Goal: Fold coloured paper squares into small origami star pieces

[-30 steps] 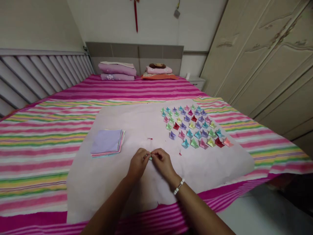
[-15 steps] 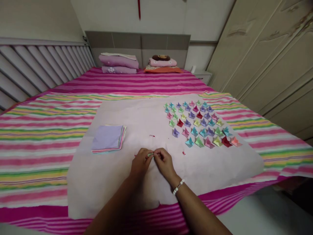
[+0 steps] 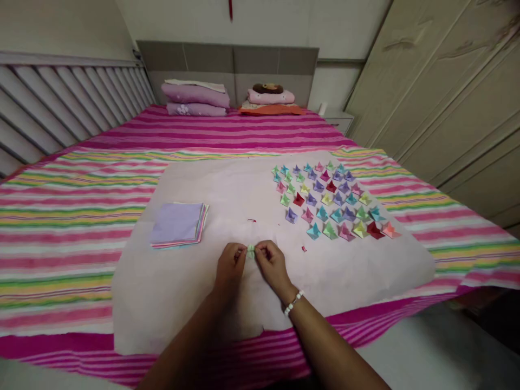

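Observation:
My left hand (image 3: pixel 229 267) and my right hand (image 3: pixel 271 264) meet over a pale sheet (image 3: pixel 345 271) spread on the bed. Both pinch a small light-green folded paper piece (image 3: pixel 251 250) between their fingertips. A bead bracelet sits on my right wrist. To the left lies a stack of square coloured papers (image 3: pixel 179 223) with a lilac sheet on top. Several small folded paper shapes (image 3: pixel 331 200) in many colours lie in rows to the right of my hands.
The bed carries a striped pink, green and yellow cover (image 3: pixel 60 216). Folded bedding (image 3: pixel 195 97) and pillows (image 3: pixel 270 102) lie at the headboard. A slatted rail (image 3: pixel 60 103) runs on the left, a wardrobe (image 3: pixel 447 92) stands on the right. Tiny red scraps (image 3: pixel 304 248) dot the sheet.
My hands have stayed together at the small paper piece, whose green fold now shows more between the fingertips. The view has tilted down slightly.

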Demonstrator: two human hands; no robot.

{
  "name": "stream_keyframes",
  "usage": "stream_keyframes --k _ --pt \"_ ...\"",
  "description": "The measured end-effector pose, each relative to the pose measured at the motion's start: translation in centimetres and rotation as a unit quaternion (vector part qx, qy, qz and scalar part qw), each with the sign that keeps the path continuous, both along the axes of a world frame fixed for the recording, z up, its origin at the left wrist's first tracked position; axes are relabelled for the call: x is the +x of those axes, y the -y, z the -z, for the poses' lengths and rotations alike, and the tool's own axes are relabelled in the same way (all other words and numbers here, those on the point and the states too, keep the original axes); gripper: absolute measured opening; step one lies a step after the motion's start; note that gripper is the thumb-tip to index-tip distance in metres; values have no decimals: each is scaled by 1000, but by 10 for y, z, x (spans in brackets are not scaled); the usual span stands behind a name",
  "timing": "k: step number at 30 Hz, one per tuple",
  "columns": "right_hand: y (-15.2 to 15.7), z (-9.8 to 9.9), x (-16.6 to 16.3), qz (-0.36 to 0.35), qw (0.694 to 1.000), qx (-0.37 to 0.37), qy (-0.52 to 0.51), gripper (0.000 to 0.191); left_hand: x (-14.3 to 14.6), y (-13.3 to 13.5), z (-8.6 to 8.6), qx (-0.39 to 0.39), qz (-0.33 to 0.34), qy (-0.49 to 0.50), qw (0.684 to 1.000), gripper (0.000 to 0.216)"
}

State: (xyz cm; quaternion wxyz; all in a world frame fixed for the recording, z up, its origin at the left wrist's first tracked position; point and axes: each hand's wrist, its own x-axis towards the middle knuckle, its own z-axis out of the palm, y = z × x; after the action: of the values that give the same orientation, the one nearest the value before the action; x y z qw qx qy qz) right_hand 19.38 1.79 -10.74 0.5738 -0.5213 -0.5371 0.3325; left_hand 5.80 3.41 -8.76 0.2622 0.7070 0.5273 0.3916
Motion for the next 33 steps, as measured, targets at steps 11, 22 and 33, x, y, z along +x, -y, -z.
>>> stream_keyframes --k 11,22,33 --pt "-1 4 0 4 1000 6 -13 8 18 0 1 -30 -111 -30 993 5" --pt "-1 8 1 13 999 6 -37 7 7 6 3 4 -15 -69 997 26" --pt "0 5 3 2 999 18 -40 13 15 8 -5 -18 -56 -145 988 20"
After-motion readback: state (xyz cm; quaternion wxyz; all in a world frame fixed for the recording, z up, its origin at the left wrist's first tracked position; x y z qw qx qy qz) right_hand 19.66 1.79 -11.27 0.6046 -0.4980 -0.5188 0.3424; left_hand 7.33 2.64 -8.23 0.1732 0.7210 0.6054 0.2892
